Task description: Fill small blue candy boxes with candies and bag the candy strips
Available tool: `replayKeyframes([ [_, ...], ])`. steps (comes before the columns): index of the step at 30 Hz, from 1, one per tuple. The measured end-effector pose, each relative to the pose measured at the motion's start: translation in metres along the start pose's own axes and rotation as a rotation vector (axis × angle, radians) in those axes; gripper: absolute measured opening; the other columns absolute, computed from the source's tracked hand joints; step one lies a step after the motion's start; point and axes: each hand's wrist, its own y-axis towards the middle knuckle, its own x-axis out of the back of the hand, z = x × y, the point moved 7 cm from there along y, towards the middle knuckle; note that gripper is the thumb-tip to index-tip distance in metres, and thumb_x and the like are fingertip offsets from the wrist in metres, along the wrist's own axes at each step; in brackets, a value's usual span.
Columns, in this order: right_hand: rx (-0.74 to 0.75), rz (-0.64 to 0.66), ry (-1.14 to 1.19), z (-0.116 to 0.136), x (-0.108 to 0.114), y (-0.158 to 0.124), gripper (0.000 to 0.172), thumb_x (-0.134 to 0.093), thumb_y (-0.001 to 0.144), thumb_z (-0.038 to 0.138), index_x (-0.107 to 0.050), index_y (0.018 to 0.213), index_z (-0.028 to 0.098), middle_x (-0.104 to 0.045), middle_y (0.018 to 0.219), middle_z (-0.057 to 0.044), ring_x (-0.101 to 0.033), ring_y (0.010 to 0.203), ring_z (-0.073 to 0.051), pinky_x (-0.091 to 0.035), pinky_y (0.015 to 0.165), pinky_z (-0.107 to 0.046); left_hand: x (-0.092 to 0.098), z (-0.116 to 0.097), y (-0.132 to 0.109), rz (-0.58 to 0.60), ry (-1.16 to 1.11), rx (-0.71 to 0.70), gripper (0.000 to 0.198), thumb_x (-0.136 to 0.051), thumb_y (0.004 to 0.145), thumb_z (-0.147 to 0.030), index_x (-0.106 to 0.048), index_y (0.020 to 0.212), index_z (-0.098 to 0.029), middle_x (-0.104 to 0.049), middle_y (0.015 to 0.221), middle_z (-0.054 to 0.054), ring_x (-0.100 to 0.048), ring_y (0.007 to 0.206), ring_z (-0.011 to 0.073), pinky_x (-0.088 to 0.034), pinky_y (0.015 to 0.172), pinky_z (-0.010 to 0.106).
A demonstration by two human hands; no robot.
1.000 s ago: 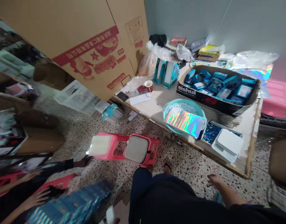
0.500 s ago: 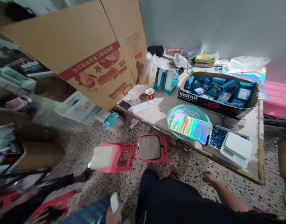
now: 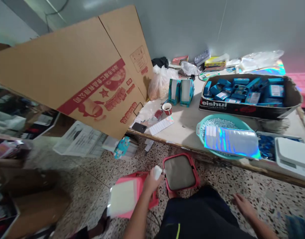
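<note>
We find the left grip (image 3: 150, 181) wrapped around a small white object (image 3: 157, 172), whose far end projects beyond the fingers; blur prevents us from saying what it is. The right grip (image 3: 242, 202), well off to the right, hangs over the floor with its fingers loosely extended, and we see nothing in it.

In our judgement, good handling here means a firm but unsqueezed hold, the object's projecting end kept clear of the stool edges, and the forearm high enough not to brush the seats.

Under and left of the left grip stands a pink stool with a cream pad (image 3: 124, 196); just to its right stands a second stool with a grey cushion (image 3: 180, 173).

Ahead and to the right runs the table (image 3: 183, 114). Nearest the left grip on it we record a black phone (image 3: 139, 127), a white strip (image 3: 161, 125) and a cup (image 3: 167, 109). Further right are an aqua basin (image 3: 199, 130) of white pellets with a shiny sheet (image 3: 232, 142) laid across it, a box of blue packets (image 3: 214, 105) and a white scale (image 3: 294, 154).

Ahead and left leans a large carton (image 3: 92, 66). Beyond the table rises a grey wall (image 3: 182, 26); below lies a speckled floor (image 3: 212, 172).
</note>
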Motion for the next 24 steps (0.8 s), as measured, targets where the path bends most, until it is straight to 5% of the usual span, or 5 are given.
replayKeyframes([
  [3,0.216,0.13,-0.037,0.071,-0.046,0.013,0.037,-0.047,0.074,0.053,-0.071,0.08,0.026,-0.074,0.091,-0.016,-0.069,0.102,-0.037,-0.053,0.097,-0.049,0.025,-0.042,0.045,-0.128,0.127,-0.065,0.083,-0.082,0.071,-0.032,-0.047,0.145,-0.019,-0.06,0.13,0.019,-0.053,0.125,0.0354,-0.037,0.107,0.043],
  [8,0.547,0.29,-0.051,0.186,-0.078,0.032,0.036,-0.049,0.092,0.046,-0.071,0.113,0.025,-0.068,0.123,-0.009,-0.061,0.12,-0.026,-0.045,0.11,-0.037,0.069,-0.102,0.116,-0.333,0.204,-0.111,0.082,-0.075,0.082,-0.036,-0.037,0.152,-0.019,-0.05,0.137,0.02,-0.044,0.129,0.0359,-0.032,0.109,0.045],
  [13,0.849,0.011,-0.083,0.288,-0.095,0.046,0.038,-0.038,0.103,0.036,-0.063,0.126,0.019,-0.056,0.137,-0.014,-0.055,0.127,-0.025,-0.045,0.11,-0.042,0.107,-0.128,0.225,-0.444,0.195,-0.08,0.081,-0.077,0.08,-0.046,-0.04,0.145,-0.013,-0.049,0.135,0.022,-0.049,0.125,0.0376,-0.04,0.103,0.047],
  [19,0.617,0.005,-0.236,0.295,-0.183,0.081,0.035,-0.042,0.098,0.028,-0.069,0.119,0.022,-0.07,0.117,-0.011,-0.066,0.11,-0.024,-0.053,0.099,-0.037,0.105,-0.124,0.343,-0.402,0.159,-0.179,0.074,-0.077,0.078,-0.051,-0.05,0.13,-0.006,-0.047,0.135,0.028,-0.056,0.118,0.0395,-0.049,0.096,0.05],
  [24,0.182,-0.09,-0.339,0.249,-0.207,0.082,0.054,-0.055,0.092,0.03,-0.053,0.144,0.015,-0.062,0.136,-0.019,-0.057,0.128,-0.033,-0.047,0.107,-0.045,0.075,-0.119,0.361,-0.375,0.099,-0.376,0.076,-0.067,0.089,-0.041,-0.034,0.148,-0.004,-0.034,0.152,0.029,-0.03,0.146,0.04,-0.027,0.12,0.054],
])
